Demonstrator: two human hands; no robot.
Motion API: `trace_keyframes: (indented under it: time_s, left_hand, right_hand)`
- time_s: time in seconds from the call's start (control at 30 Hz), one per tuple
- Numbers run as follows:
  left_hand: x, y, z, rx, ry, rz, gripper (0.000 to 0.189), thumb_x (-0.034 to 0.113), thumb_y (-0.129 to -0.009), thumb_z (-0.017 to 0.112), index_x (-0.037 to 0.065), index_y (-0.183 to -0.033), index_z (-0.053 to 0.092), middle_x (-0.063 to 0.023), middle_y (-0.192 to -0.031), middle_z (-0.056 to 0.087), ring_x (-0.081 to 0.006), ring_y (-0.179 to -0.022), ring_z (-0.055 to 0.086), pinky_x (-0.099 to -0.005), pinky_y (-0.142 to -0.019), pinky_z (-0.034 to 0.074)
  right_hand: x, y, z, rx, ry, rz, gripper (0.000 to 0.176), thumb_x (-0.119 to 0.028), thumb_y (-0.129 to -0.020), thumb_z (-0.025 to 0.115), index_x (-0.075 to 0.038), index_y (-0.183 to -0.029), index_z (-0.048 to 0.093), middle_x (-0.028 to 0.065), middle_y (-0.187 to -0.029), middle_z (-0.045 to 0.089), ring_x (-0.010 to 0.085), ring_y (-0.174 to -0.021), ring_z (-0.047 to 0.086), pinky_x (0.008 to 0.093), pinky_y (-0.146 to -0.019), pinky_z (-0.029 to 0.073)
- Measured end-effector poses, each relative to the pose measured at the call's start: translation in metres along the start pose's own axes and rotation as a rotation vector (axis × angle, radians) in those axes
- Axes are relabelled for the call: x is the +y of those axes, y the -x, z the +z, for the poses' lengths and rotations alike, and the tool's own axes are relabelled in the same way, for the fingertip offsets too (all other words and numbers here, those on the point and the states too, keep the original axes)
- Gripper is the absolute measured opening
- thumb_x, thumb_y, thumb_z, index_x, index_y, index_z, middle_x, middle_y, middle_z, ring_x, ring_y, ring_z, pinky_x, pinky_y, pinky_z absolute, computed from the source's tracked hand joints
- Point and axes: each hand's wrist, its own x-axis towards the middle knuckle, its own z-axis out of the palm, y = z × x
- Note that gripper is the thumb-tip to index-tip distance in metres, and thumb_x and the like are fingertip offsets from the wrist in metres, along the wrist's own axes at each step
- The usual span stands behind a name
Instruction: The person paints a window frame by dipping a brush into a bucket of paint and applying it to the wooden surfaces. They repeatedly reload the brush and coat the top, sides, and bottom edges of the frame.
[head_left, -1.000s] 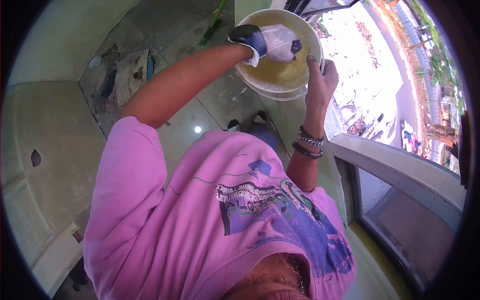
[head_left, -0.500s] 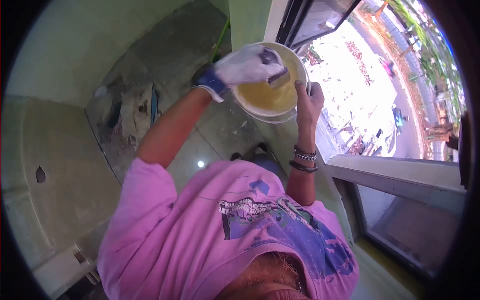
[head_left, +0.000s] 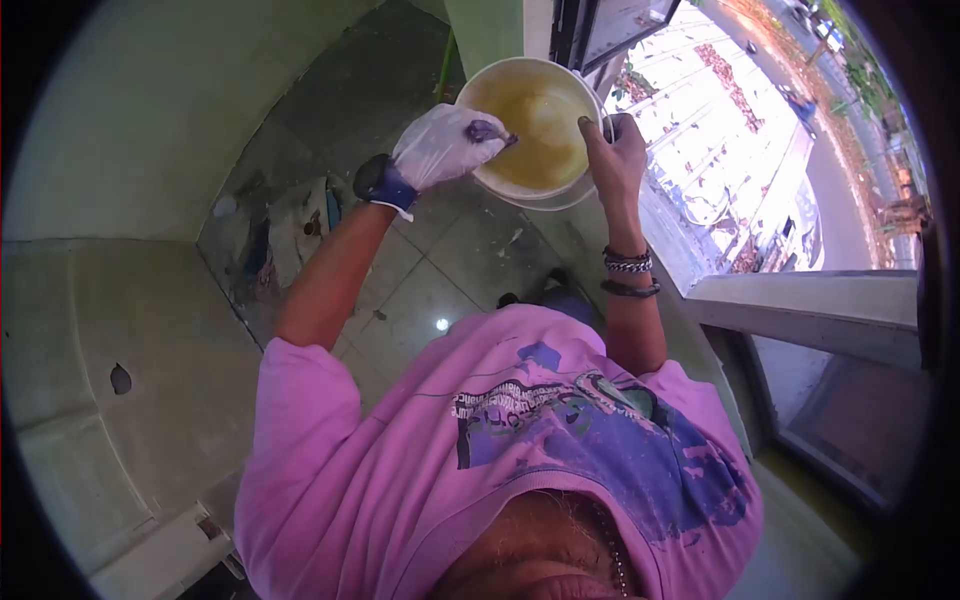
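Observation:
My right hand, bare and with bracelets at the wrist, grips the far-right rim of a white bucket. Its thumb lies over the inside edge. Yellowish, cloudy liquid covers the inside of the tilted bucket. At the bucket's left side is my left hand, in a white glove with a dark blue cuff. The gloved fingers are closed, and a small dark tip pokes out over the rim. What they hold is mostly hidden.
To the right, an open window looks out on a bright surface with scattered leaves. Debris lies on the tiled floor at left, near the wall. A green stick stands behind the bucket.
My left hand has drawn back left from over the bucket's middle, where a dark, pale-edged thing showed at its fingers. The bucket has moved slightly up in view, my right hand still on it.

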Motion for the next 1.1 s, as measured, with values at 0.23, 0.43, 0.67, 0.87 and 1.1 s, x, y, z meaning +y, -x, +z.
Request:
trace_keyframes:
  time_s: [0.23,0.43,0.67,0.87,1.1]
  left_hand:
    - [-0.008,-0.015,0.010,0.118,-0.166,0.062,0.023,0.029,-0.076,0.058,0.019,-0.095,0.068,-0.0052,-0.086,0.067,-0.0259,-0.081,0.062,-0.0363,-0.071,0.050]
    - [-0.011,-0.014,0.018,0.163,-0.172,0.212,0.020,0.027,-0.076,0.058,0.015,-0.089,0.068,-0.0071,-0.073,0.063,-0.0270,-0.076,0.060,-0.0371,-0.064,0.048]
    - [-0.009,0.017,0.007,0.288,0.246,0.014,0.018,0.022,-0.081,0.055,0.009,-0.090,0.065,-0.0103,-0.081,0.066,-0.0238,-0.071,0.063,-0.0363,-0.063,0.050]
    - [-0.022,0.040,0.006,0.516,1.634,-0.097,0.027,0.030,-0.094,0.048,0.005,-0.101,0.057,-0.0038,-0.083,0.061,-0.0110,-0.068,0.057,-0.0245,-0.058,0.047]
    - [-0.039,0.001,0.030,0.707,2.363,0.128,0.014,0.017,-0.091,0.052,0.003,-0.094,0.056,-0.0091,-0.089,0.061,-0.0209,-0.081,0.062,-0.0326,-0.073,0.057]
  right_hand:
    - [-0.003,0.009,0.014,0.007,0.029,-0.108,0.038,-0.031,-0.071,0.068,0.004,-0.079,0.054,0.0152,-0.067,0.058,0.0209,-0.060,0.054,0.0357,-0.058,0.043]
    - [-0.020,0.017,0.017,-0.080,0.026,-0.058,0.035,-0.024,-0.070,0.066,0.003,-0.088,0.053,0.0245,-0.077,0.060,0.0391,-0.074,0.061,0.0424,-0.067,0.046]
    - [-0.004,0.013,0.030,-0.079,-0.037,-0.077,0.032,-0.023,-0.072,0.068,0.003,-0.077,0.049,0.0146,-0.066,0.054,0.0239,-0.060,0.051,0.0372,-0.059,0.042]
    - [0.036,-0.002,0.020,-0.101,-0.092,-0.033,0.028,-0.022,-0.078,0.065,0.001,-0.075,0.049,0.0027,-0.065,0.049,0.0111,-0.061,0.044,0.0284,-0.054,0.038]
    - [0.046,-0.004,-0.003,-0.101,-0.230,-0.021,0.024,-0.021,-0.081,0.063,-0.001,-0.077,0.051,-0.0008,-0.064,0.045,0.0058,-0.053,0.039,0.0224,-0.045,0.032]
